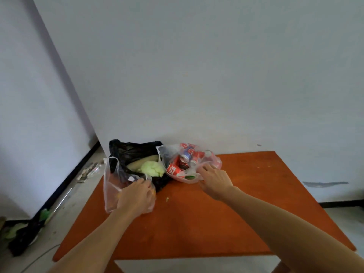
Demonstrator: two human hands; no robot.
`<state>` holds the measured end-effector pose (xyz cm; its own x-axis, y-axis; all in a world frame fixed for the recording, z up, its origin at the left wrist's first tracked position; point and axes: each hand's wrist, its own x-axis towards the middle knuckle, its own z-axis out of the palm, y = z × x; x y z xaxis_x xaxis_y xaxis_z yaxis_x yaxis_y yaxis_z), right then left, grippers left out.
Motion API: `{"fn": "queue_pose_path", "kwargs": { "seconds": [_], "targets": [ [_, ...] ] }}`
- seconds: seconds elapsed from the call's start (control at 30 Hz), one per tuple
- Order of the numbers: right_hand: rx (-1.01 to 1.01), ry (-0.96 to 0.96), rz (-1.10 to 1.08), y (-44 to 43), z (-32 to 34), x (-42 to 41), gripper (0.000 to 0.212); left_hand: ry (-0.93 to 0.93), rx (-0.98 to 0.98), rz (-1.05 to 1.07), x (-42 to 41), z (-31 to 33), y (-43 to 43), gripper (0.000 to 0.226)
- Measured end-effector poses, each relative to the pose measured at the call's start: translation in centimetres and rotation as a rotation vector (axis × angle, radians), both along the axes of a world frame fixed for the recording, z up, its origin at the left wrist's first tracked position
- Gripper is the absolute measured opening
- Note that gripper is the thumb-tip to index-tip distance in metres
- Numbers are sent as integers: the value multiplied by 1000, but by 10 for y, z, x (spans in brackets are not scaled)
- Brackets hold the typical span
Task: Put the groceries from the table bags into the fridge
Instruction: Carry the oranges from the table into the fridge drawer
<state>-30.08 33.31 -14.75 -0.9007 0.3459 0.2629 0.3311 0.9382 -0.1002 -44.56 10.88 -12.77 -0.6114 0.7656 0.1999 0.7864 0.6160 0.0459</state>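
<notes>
White walls back an orange-brown surface [197,223] with three bags at its far left; the left hand [136,196] has its grip curled on the clear bag [111,184]; the black bag [134,150] beside it holds a pale cabbage [151,168]; the right hand [214,181] has its grip pinching the rim of the pink bag [215,161] of red cans [174,168].

The scene is lit softly by cool, rather dim light, the left wall [29,95] being seen in deeper shade than the back wall [216,66], while fine detail is smeared and the lower corners are stretched by wide-angle distortion.
</notes>
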Motion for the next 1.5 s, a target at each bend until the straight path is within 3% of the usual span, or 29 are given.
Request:
{"fn": "queue_pose_path", "kwargs": {
  "seconds": [0.27,0.5,0.67,0.77,0.93,1.0,1.07,1.17,1.27,1.4,1.5],
  "targets": [
    [-41,-75,-153,4,-29,-115,39,-79,-53,-160,-132,-28,33,22],
    [-111,-131,-191,20,-47,-166,34,-133,-122,-241,-201,-46,77,25],
    [-125,-85,16,9,-67,-225,28,-217,-291,-134,-250,-77,70,16],
    [-203,-73,207,-15,-88,-262,31,-264,-378,-52,-273,-102,52,21],
    [-211,-195,519,-54,-122,-309,11,-265,-529,-90,-310,-134,37,29],
    [-137,-383,611,-65,-140,-323,9,-305,-530,-136,-318,-143,33,33],
    [-60,-604,546,-70,-151,-333,14,-308,-551,-176,-325,-155,32,39],
    [-150,-714,233,-64,-164,-335,36,-315,-620,-234,-339,-172,33,49],
    [-292,-674,-10,-58,-168,-330,44,-367,-610,-352,-352,-184,34,61],
    [-339,-663,-177,-68,-180,-334,43,-262,-714,-515,-356,-193,41,63],
    [-412,-658,-254,-77,-194,-334,66,-195,-736,-565,-360,-203,42,73]
  ]
}}
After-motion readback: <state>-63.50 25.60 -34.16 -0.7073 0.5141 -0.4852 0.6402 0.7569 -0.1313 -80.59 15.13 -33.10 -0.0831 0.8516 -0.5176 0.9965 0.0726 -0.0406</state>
